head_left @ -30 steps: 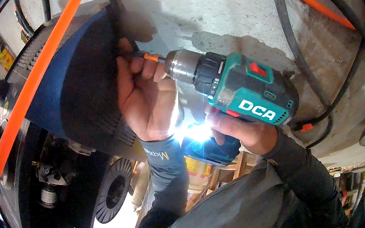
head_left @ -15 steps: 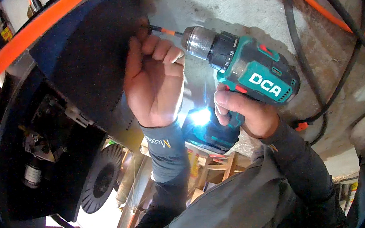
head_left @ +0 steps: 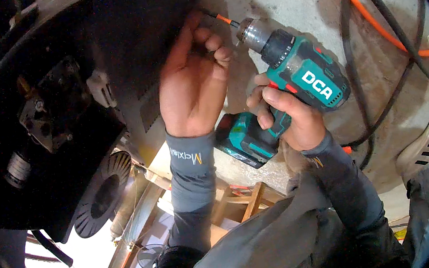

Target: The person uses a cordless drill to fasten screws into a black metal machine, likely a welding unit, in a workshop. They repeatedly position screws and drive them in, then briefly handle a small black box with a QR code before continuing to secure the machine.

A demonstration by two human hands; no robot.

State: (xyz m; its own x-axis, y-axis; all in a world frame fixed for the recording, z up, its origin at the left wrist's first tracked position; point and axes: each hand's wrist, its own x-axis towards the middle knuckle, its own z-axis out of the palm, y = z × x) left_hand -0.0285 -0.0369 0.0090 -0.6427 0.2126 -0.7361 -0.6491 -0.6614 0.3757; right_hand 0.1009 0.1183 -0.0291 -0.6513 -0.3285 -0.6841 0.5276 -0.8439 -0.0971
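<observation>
My right hand point(head_left: 298, 115) grips a green and black cordless drill point(head_left: 321, 86) by its handle, the index finger at the red trigger. The battery point(head_left: 245, 141) hangs below the handle, near my left wrist. From the chuck, a driver bit point(head_left: 224, 19) with an orange sleeve points up and left at the edge of a dark panel point(head_left: 143, 30). My left hand point(head_left: 194, 80) is closed at that edge, palm facing me, thumb and index finger beside the bit's tip. What its fingertips hold is hidden in shadow.
At left is dark machinery with a metal bracket point(head_left: 46, 112) and a ribbed black disc point(head_left: 103, 196). Black cables and an orange hose point(head_left: 372, 23) lie on the concrete floor point(head_left: 284, 2). A shoe point(head_left: 425, 145) is at right; a wooden frame point(head_left: 253, 201) stands below.
The drill's lamp, bright before, is now dark. Both hands and the bit sit slightly farther right in view. The orange bar at upper left has left the picture.
</observation>
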